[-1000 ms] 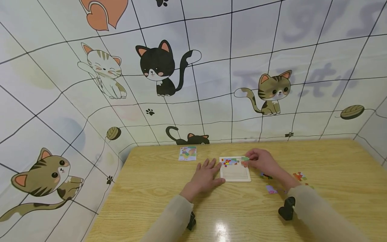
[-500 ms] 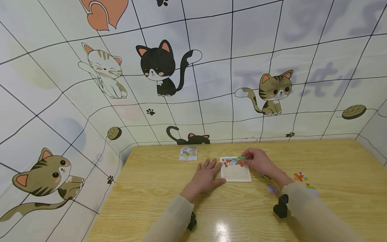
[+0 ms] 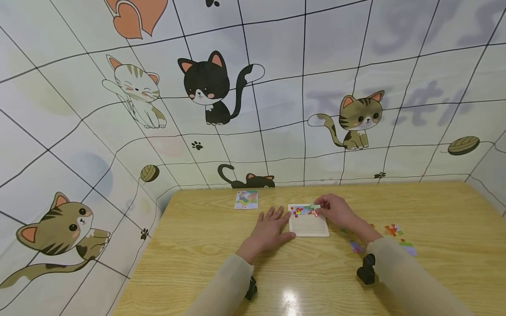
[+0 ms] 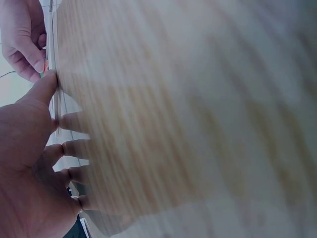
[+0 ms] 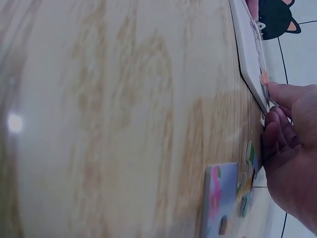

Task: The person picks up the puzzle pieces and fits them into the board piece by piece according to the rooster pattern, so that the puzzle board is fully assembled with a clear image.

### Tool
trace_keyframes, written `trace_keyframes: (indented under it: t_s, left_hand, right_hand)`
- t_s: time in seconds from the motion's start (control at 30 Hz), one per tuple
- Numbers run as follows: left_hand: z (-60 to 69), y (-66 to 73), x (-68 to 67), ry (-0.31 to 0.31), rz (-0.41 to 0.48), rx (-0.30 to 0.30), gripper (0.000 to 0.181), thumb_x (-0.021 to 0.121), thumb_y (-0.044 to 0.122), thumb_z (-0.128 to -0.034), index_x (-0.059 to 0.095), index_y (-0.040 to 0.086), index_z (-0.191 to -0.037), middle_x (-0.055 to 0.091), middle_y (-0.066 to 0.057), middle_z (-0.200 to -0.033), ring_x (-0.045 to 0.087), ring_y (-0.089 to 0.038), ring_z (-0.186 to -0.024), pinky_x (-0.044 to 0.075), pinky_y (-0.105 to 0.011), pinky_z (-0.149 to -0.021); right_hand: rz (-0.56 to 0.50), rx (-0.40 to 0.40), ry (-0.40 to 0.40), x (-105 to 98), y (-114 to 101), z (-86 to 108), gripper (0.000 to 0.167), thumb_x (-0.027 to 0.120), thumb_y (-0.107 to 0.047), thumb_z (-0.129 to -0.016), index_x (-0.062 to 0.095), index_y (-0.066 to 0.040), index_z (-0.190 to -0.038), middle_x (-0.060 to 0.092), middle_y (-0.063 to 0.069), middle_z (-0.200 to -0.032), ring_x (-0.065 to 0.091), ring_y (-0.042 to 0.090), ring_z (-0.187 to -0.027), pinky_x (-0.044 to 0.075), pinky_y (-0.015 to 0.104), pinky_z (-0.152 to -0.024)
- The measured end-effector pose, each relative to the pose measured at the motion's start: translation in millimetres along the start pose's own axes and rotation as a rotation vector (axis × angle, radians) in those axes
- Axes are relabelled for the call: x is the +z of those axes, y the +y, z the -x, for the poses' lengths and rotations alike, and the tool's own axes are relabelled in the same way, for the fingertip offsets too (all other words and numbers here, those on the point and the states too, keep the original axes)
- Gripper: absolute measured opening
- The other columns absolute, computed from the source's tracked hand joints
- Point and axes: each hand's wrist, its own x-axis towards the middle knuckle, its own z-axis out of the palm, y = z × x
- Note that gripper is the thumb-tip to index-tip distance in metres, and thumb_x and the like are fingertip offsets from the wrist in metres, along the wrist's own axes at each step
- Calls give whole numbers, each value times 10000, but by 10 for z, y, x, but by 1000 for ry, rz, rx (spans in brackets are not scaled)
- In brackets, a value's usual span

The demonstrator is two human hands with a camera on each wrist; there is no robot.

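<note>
A pale, square puzzle tray (image 3: pixel 308 229) lies on the table, with a strip of joined colourful pieces (image 3: pixel 300 211) along its far side. At the tray's far right corner, my right hand (image 3: pixel 337 212) pinches a green and orange puzzle piece (image 3: pixel 315 213) between thumb and fingers; its orange part (image 5: pixel 264 78) shows by the thumb in the right wrist view. My left hand (image 3: pixel 269 230) rests on the table with fingers spread, its thumb and index finger touching the tray's left edge. The right fingertips partly hide the pinched piece.
Loose puzzle pieces lie right of the tray, among them an orange one (image 3: pixel 393 229), a green and lilac one (image 3: pixel 408 248) and a purple one (image 3: pixel 356 246). A printed picture card (image 3: pixel 246 199) lies at the back left. A cat-patterned wall covering (image 3: pixel 276 145) rises behind the table.
My right hand has moved left, bringing the puzzle piece from the tray's right rim to the end of the joined strip, where it now lies flatter. The left hand has stayed put.
</note>
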Motion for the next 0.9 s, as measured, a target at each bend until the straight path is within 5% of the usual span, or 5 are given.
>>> trace_keyframes:
  t_s: [0.9]
  left_hand:
    - [-7, -2, 2, 2, -7, -1, 711, 526, 562, -1028, 363, 193, -1613, 236, -95, -1684, 181, -360, -1546, 180, -618, -1198]
  right_hand:
    - [74, -45, -31, -16, -21, 14, 207, 679, -53, -977, 751, 6, -1161, 573, 124, -1043, 461, 199, -786, 406, 357, -670]
